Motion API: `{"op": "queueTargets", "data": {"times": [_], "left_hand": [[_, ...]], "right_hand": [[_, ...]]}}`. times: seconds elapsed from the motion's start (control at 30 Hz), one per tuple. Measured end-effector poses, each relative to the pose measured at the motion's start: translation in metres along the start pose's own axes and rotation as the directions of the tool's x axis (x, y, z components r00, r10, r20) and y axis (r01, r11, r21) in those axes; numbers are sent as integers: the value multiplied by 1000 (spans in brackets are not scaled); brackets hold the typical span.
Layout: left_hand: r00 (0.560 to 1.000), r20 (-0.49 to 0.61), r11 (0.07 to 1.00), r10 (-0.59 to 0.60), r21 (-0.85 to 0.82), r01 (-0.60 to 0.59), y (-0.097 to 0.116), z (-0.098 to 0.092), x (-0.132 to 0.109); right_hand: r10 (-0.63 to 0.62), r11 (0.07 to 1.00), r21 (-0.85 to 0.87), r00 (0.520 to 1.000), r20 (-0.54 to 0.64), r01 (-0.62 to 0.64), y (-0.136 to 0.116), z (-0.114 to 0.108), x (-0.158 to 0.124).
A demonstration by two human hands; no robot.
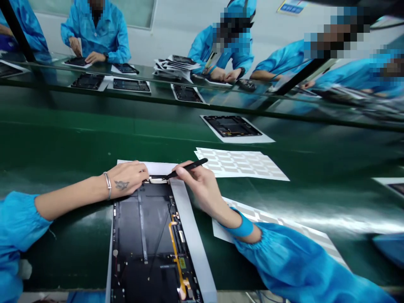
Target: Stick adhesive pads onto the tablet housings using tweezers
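My right hand grips black tweezers, their tips slanting down to a small white strip at the far end of an opened tablet housing. My left hand is closed, fingertips curled at the strip's left end; what they pinch, if anything, is hidden. The housing is black inside, with an orange flex cable along its right side. Under it lies a white sheet, showing beyond the far end and along the right. My right forearm passes over a sticker sheet.
Another sticker sheet lies beyond my right hand on the green table. Farther back is a second housing on paper. Behind a raised rail, several co-workers in blue handle similar housings, near a paper stack.
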State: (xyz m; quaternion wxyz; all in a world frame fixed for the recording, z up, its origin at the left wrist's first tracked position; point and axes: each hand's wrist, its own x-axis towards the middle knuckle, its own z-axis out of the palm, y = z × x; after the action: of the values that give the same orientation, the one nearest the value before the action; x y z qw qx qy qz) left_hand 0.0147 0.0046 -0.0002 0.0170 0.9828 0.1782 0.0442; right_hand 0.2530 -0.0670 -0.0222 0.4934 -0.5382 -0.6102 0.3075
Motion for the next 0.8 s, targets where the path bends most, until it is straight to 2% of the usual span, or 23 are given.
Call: {"op": "queueTargets", "data": {"times": [0.07,0.17,0.3,0.4,0.47,0.53,0.57,0.63,0.7,0.8], "left_hand": [[999,-37,1000,19,15,-19,5,3,3],[993,-95,997,77,18,-75,5,9,2],[989,-100,993,114,22,-112,0,11,0],[987,-106,993,121,14,-121,-2,10,0],[985,-118,992,123,1,-123,-2,9,1],[985,-121,992,121,-12,-123,-2,9,1],[986,-118,992,119,-18,-122,-2,10,1],[988,-108,993,112,-24,-115,-2,11,0],[989,-103,993,109,-27,-112,-1,11,0],[987,-109,992,117,-34,-121,-1,12,0]], "right_hand": [[121,990,82,990,-77,-114,5,-6,-2],[230,964,159,970,-82,-215,10,-7,-5],[237,964,141,968,-80,-224,13,-7,-4],[186,980,85,979,-86,-178,11,-9,-5],[44,999,-28,997,-60,-46,7,-12,-7],[-204,963,-176,978,30,206,1,-15,-10],[-332,907,-238,938,100,346,-2,-16,-12],[-513,763,-316,825,236,564,-6,-17,-14],[-594,643,-358,736,325,677,-8,-17,-16],[-647,540,-387,663,377,748,-9,-17,-17]]}}
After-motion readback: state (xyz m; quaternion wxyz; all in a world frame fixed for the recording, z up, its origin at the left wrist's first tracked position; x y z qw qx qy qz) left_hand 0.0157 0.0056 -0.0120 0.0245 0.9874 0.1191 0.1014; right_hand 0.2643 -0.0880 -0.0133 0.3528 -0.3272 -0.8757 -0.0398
